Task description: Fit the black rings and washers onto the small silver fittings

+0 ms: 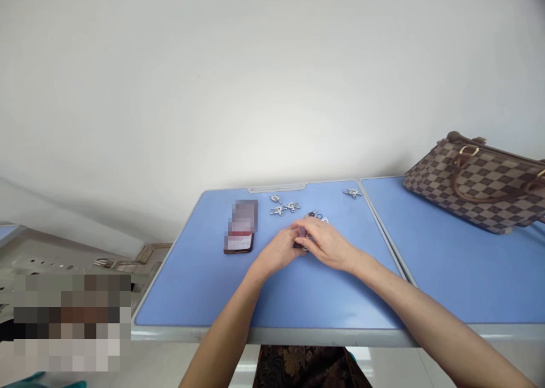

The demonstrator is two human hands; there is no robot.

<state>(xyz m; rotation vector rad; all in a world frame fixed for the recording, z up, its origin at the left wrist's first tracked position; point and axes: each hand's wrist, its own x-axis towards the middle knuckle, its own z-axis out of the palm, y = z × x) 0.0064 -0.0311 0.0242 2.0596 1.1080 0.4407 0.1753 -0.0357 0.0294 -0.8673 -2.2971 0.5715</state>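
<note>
My left hand (275, 252) and my right hand (327, 243) meet at the middle of the blue tabletop (200, 291). Their fingers close around a small purple object with metal parts (301, 236), which they mostly hide. Just beyond my right fingertips lies a small tangle of dark and silvery rings (317, 216). Farther back are several silvery metal clasps (283, 205), and another clasp (352, 193) lies alone toward the right. A phone in a dark case (240, 226), partly blurred, lies to the left of my hands.
A brown checkered handbag (472, 184) with gold-coloured fittings rests on a second blue tabletop (447, 274) to the right. A grey edge (272, 336) runs along the near side of the table. Blurred items and a pale surface sit low at the left.
</note>
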